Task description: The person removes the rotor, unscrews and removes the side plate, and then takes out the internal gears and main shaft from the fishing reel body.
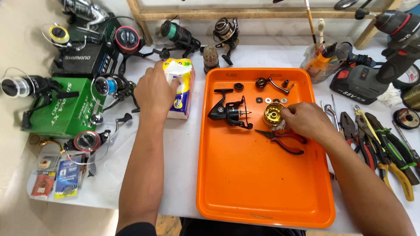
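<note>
My left hand (154,91) reaches over the table to a yellow and white tissue pack (179,89) and pinches a white tissue sticking out of its top. My right hand (306,120) rests inside the orange tray (245,183), fingers closed on a crumpled bit of white tissue next to a gold reel spool (273,112). A black fishing reel body (229,111) lies in the tray to the left of the spool. Red-handled pliers (284,139) lie just below my right hand. A reel handle (273,84) and small washers lie at the tray's far end.
Several fishing reels and green and black boxes crowd the left side of the table. Small packets (57,177) lie at the front left. Pliers and cutters (385,140) lie right of the tray, with a cordless drill (385,52) and a container of brushes (321,61) behind.
</note>
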